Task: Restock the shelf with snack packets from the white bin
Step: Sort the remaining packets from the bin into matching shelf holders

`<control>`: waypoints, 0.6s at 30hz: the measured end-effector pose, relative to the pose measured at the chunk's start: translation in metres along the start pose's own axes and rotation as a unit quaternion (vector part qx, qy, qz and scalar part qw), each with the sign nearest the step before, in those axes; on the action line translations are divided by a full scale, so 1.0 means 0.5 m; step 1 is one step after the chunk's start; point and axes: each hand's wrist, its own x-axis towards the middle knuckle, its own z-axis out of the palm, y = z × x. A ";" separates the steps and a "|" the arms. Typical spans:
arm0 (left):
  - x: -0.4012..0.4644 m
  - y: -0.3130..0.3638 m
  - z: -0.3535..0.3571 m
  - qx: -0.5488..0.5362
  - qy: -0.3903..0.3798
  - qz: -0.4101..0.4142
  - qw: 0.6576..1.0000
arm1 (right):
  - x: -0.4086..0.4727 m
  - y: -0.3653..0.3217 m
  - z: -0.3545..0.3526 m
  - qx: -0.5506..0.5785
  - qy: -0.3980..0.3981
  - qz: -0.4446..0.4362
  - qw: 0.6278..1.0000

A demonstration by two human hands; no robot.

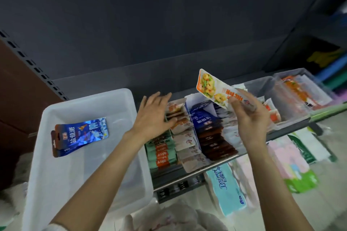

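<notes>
Dark grey metal makes up the shelf (293, 127), whose back panel fills the upper half of the view and whose front edge runs down to the left below the hands. Translucent white plastic forms the white bin (62, 170) at the shelf's left end; it holds two blue foil packets (80, 135), one stacked on the other, printed with large white Chinese characters and a small red logo. On the floor under the shelf lie soft tissue packs; the pale blue one (228, 191) carries script that seems to read "Beaima", though the blur leaves it uncertain, and a pink and green pack (294, 165) lies to its right.

Rows of snack packets stand on the shelf in clear dividers: green packets with orange bands (159, 154), white and orange packets (185, 140), navy packets with white characters (202, 118) ahead of dark brown ones (216, 144), then white packets (233, 133), and a clear tray of orange and white packs (300, 93) at the far right.

The right hand (249, 118) is raised over the white row, thumb and curled fingers pinching the lower end of a snack packet (216, 88) with an orange border, photos of a fried dish and orange characters too smeared to read. The left hand (154, 116) lies flat, fingers straight and spread, resting on the far end of the white and orange row, holding nothing.
</notes>
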 end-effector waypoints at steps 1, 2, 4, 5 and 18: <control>0.000 0.002 0.009 0.021 -0.014 0.009 1.000 | 0.019 -0.001 -0.009 -0.040 -0.027 -0.031 0.998; -0.001 0.006 0.018 0.041 -0.004 0.025 0.999 | 0.039 -0.005 -0.014 -0.075 -0.058 -0.058 0.994; -0.006 0.016 0.031 0.072 0.067 0.074 0.992 | 0.079 -0.007 -0.014 -0.130 -0.131 -0.104 0.977; -0.008 0.018 0.038 0.070 0.102 0.087 0.988 | 0.099 -0.006 -0.008 -0.163 -0.171 -0.131 0.963; -0.040 0.052 0.062 0.087 0.117 0.070 0.987 | 0.161 0.028 0.208 -0.480 -0.410 -0.323 0.705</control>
